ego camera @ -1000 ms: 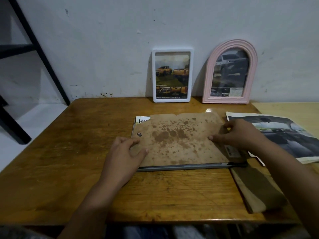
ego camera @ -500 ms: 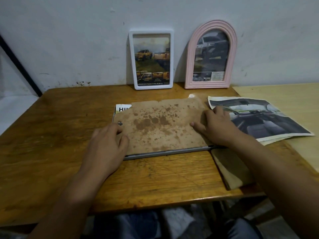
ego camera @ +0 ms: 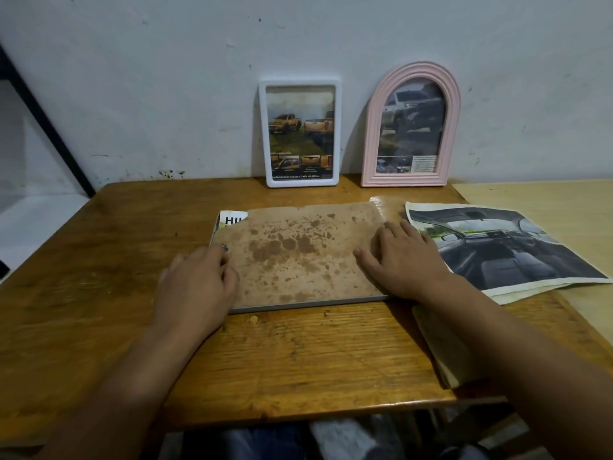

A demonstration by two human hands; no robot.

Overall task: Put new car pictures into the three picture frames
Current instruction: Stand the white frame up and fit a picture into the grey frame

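While the third picture frame, a flat grey-edged rectangle (ego camera: 308,305), lies face down in the middle of the worn wooden table (ego camera: 99,260), I see its stained brown backing board (ego camera: 298,254) seated on top, with a white corner of a printed car picture (ego camera: 232,220) peeking out at the far left. My left hand (ego camera: 195,287) rests at the board's left edge, fingers loosely curled near a small metal tab, though I cannot tell whether it pinches anything; my right hand (ego camera: 401,257) lies flat with straight fingers pressing the board's right side, holding nothing. I judge the backing is being closed up. That exposed corner suggests the print sits crooked, so clamping now could crease it. Uneven pressing might skew the board or slide the frame. Beyond stand a white rectangular frame (ego camera: 300,134) and a pink arched frame (ego camera: 413,127), both filled and leaning on the wall; a loose car-interior print (ego camera: 497,247) lies just right.
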